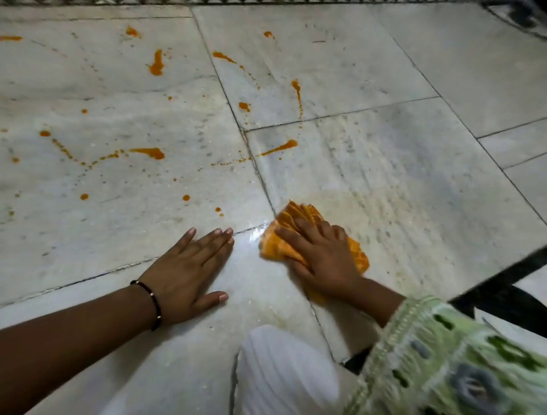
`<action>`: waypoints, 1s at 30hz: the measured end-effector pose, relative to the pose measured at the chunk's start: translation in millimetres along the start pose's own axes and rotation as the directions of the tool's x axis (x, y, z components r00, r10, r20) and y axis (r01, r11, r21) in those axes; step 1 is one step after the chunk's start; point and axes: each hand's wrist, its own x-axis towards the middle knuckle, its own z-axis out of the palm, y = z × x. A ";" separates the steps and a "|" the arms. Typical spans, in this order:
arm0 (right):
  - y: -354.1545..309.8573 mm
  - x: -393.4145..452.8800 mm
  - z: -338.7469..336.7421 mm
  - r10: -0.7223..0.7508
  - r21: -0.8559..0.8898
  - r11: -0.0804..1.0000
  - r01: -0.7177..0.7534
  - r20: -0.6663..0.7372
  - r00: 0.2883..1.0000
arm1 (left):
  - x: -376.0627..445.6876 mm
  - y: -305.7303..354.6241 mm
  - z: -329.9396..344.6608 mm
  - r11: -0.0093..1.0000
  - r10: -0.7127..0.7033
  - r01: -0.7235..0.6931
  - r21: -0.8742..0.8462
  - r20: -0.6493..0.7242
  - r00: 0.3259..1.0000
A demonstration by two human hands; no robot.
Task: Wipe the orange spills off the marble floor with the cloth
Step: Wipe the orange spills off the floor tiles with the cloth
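Note:
Orange spills (148,152) streak and dot the white marble floor (384,163) across the left and middle, among them a streak (279,147) near a tile joint and a blob (157,63) farther off. My right hand (321,254) presses down on a crumpled, orange-stained cloth (296,220) on the floor, fingers spread over it. To its left, my left hand (189,269) lies flat on the marble with straight fingers, holding nothing. The floor around the cloth looks wet with a faint yellowish smear.
My knee in white fabric (284,373) is at the bottom centre, and a green patterned sleeve (444,355) covers my right arm. A dark bar (503,275) crosses the lower right. A dark edge (266,1) borders the floor at the far side.

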 end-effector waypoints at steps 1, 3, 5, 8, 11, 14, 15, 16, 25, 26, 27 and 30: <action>16.5 -3.9 -0.2 -0.068 -0.001 0.998 0.068 0.016 0.998 | -4.3 -2.8 -2.7 1.000 -0.005 0.005 0.001 -0.014 1.000; 38.4 3.2 -2.1 -0.048 0.000 0.999 0.048 0.055 0.997 | -19.3 -10.1 -6.1 0.999 -0.036 0.036 0.008 -0.026 0.999; 33.4 27.7 -2.6 0.133 -0.004 0.991 -0.133 0.050 0.990 | -37.2 -17.5 -7.7 0.995 -0.102 0.102 0.014 0.000 0.995; 0.2 74.2 -2.8 0.327 -0.016 0.945 -0.327 0.080 0.942 | -51.7 -26.3 -5.4 0.981 -0.193 0.192 0.031 0.050 0.980; -33.8 88.6 -3.0 0.218 -0.086 0.974 -0.208 0.123 0.968 | -49.3 -31.4 -2.7 0.973 -0.229 0.227 0.041 0.068 0.971; -48.5 64.1 -1.5 -0.044 -0.119 0.991 0.060 0.137 0.990 | -39.9 -36.2 0.3 0.963 -0.269 0.268 0.033 0.044 0.962; -44.4 52.1 -1.7 -0.136 -0.129 0.979 0.156 0.153 0.979 | -36.9 -36.8 1.9 0.956 -0.292 0.291 0.017 0.029 0.956; -35.2 42.0 -2.9 -0.232 -0.128 0.959 0.253 0.160 0.960 | -35.2 -36.5 4.0 0.946 -0.323 0.323 -0.009 0.017 0.946; -31.6 129.0 -14.8 0.055 -0.106 0.994 -0.030 0.235 0.970 | -50.7 -25.7 33.6 0.844 -0.525 0.515 -0.147 -0.032 0.851; -53.5 139.2 -18.5 0.011 -0.109 0.994 0.018 0.257 0.966 | -50.4 -25.2 32.8 0.845 -0.522 0.513 -0.150 -0.031 0.852; -73.4 144.3 -21.2 -0.059 -0.095 0.991 0.089 0.280 0.958 | -50.2 -25.3 31.8 0.844 -0.523 0.513 -0.157 -0.029 0.852; -101.3 122.2 -16.9 -0.280 -0.109 0.942 0.316 0.262 0.924 | -51.1 -25.7 31.2 0.843 -0.520 0.509 -0.175 -0.024 0.854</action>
